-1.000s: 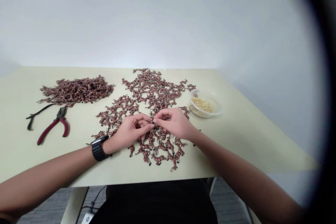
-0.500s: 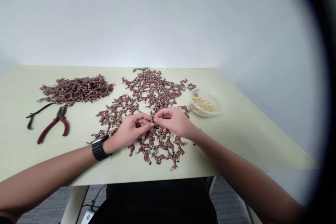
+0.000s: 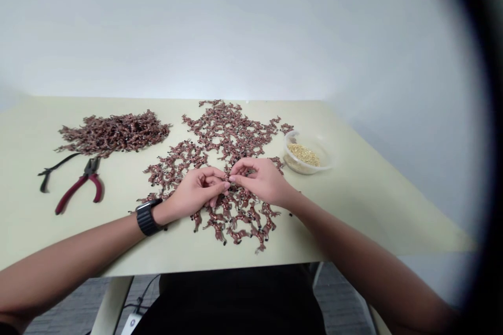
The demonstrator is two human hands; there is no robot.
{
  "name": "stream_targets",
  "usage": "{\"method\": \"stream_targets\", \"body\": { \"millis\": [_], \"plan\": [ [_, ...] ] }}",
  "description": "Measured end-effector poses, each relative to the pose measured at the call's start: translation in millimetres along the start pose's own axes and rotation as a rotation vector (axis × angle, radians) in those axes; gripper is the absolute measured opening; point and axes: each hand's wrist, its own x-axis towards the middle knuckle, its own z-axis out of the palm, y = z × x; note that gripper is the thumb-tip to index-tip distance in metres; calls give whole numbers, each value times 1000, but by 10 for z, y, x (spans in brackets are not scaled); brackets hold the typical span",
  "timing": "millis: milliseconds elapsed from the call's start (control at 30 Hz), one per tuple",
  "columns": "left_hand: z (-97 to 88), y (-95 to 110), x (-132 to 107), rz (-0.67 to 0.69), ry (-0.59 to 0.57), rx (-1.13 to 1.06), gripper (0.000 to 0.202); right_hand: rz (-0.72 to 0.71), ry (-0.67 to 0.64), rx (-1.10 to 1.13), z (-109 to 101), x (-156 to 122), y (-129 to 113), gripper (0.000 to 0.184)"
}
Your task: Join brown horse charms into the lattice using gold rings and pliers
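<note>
Reddish-brown animal figures (image 3: 236, 220) lie spread in a single loose layer across the middle of a pale table (image 3: 365, 220), and both hands work directly above them. The left hand (image 3: 194, 191) and right hand (image 3: 261, 182) curl inward until their fingertips (image 3: 227, 186) nearly meet at the centre, a narrow pinch that suits something tiny, though whatever sits there is too small to make out, so I cannot tell whether a figure is held. The open spread seems to keep each piece within easy reach. Further left lies a dense heap (image 3: 113, 133) of the same figures, with red-handled pliers (image 3: 78, 186) and a thin black tool (image 3: 55, 166) just beside it. To the right, a clear plastic bowl (image 3: 325, 159) holds small golden grains (image 3: 303, 155).
</note>
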Motion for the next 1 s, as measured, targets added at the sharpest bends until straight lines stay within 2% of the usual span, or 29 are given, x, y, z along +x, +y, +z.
{"method": "stream_targets", "body": {
  "millis": [133,200,267,400,533,667,767,833,1000],
  "plan": [
    [-26,-53,9,-5,-4,-8,30,-202,25,-157,15,-14,-24,11],
    [-32,-56,5,-2,-6,-1,30,-245,35,-208,25,-21,-34,12],
    [-30,-42,0,0,-9,10,30,-211,40,-207,41,-30,-37,14],
    [-12,-18,-3,-7,5,17,30,-8,26,-50,76,-37,-14,18],
    [3,-66,-5,17,20,45,32,174,-61,129,79,-10,45,24],
    [9,-122,-16,67,33,73,30,259,-158,313,51,17,93,27],
    [5,-116,-23,69,38,68,29,267,-199,359,15,23,92,28],
    [1,-94,-24,52,33,59,29,235,-189,288,-4,23,76,27],
    [0,-39,-10,12,8,19,29,66,-29,45,21,12,33,16]
  ]
}}
